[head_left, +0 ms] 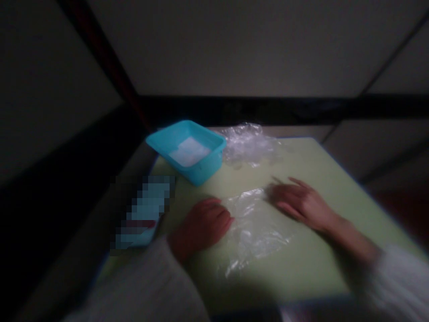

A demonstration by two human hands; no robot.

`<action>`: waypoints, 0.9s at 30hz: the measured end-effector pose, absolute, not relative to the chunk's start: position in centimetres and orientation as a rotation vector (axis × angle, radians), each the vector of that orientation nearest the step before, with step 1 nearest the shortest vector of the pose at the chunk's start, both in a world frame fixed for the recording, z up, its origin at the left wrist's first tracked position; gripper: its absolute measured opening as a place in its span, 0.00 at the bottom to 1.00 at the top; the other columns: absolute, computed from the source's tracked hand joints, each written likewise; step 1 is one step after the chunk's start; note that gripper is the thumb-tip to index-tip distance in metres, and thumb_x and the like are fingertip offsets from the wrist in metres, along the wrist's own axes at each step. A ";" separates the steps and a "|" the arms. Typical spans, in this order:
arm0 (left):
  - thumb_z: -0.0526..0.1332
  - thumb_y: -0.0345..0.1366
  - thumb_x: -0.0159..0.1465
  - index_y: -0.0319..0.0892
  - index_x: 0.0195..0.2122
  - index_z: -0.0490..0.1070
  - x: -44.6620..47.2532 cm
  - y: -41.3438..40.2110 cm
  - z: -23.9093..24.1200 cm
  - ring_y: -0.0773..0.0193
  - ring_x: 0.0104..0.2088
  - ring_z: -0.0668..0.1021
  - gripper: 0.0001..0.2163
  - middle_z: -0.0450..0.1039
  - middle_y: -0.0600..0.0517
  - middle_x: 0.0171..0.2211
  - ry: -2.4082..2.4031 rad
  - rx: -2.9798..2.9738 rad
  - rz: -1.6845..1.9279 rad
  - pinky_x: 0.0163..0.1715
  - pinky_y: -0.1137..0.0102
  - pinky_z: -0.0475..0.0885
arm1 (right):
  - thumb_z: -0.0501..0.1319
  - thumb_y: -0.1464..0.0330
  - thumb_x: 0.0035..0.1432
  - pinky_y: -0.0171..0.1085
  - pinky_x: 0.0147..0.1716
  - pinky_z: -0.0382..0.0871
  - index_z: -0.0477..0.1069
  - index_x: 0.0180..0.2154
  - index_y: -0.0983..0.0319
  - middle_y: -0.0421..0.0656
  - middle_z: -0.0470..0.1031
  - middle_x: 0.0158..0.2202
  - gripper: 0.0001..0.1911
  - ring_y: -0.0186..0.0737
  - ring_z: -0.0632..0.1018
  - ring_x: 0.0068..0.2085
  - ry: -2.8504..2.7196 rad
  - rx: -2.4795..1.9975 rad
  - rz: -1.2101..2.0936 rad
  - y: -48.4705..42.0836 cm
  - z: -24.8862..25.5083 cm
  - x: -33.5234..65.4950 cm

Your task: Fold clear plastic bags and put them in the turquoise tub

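Note:
A clear plastic bag (259,232) lies flat and wrinkled on the yellow-green tabletop (315,273), its creases catching the light. At its left edge is my left hand (204,223), fingers curled and closed on the plastic. My right hand (303,203) rests by the bag's upper right corner, somewhat blurred. Its fingers are apart, with some stretched out, and its fingertips touch or hover close to the plastic; which of these I cannot tell.
A turquoise plastic basket (209,167) holding white sheets (189,151) stands at the back left. Beside it lies a heap of crumpled clear plastic (250,145). A pixelated phone-like object (147,212) is at the left edge. A pale wall (248,49) rises behind the table.

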State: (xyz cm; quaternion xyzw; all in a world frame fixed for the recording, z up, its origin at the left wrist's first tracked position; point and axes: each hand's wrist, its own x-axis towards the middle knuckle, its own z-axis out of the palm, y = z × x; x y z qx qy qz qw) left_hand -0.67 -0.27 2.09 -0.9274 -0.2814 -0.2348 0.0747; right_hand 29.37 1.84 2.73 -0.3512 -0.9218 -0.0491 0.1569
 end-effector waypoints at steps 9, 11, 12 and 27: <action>0.50 0.28 0.66 0.40 0.26 0.69 -0.7 0.1 2.1 0.66 0.26 0.74 0.13 0.72 0.54 0.23 -1.010 -2.776 -0.483 0.48 0.63 0.69 | 0.49 0.63 0.66 0.49 0.53 0.66 0.69 0.48 0.65 0.48 0.76 0.46 0.17 0.42 0.76 0.48 -2.720 -0.557 0.051 1.3 2.4 28.8; 0.49 0.29 0.66 0.40 0.29 0.69 -0.6 0.2 2.2 0.66 0.28 0.75 0.12 0.73 0.53 0.25 -1.056 -2.783 -0.448 0.49 0.62 0.68 | 0.49 0.64 0.66 0.49 0.53 0.67 0.69 0.48 0.65 0.49 0.76 0.47 0.17 0.43 0.75 0.49 -2.721 -0.523 0.093 1.1 2.5 28.8; 0.50 0.29 0.66 0.39 0.31 0.69 -0.6 0.2 2.2 0.65 0.29 0.76 0.11 0.74 0.52 0.27 -1.078 -2.786 -0.436 0.50 0.62 0.68 | 0.49 0.64 0.66 0.50 0.53 0.66 0.68 0.49 0.65 0.50 0.75 0.47 0.17 0.43 0.75 0.50 -2.721 -0.508 0.116 1.1 2.6 28.7; 0.54 0.34 0.65 0.36 0.54 0.61 -0.2 0.3 2.0 0.56 0.52 0.71 0.17 0.70 0.44 0.50 -1.212 -2.868 -0.446 0.58 0.56 0.58 | 0.43 0.61 0.67 0.55 0.60 0.54 0.69 0.49 0.69 0.55 0.74 0.48 0.24 0.46 0.72 0.53 -2.729 -0.388 0.498 -0.5 3.1 27.3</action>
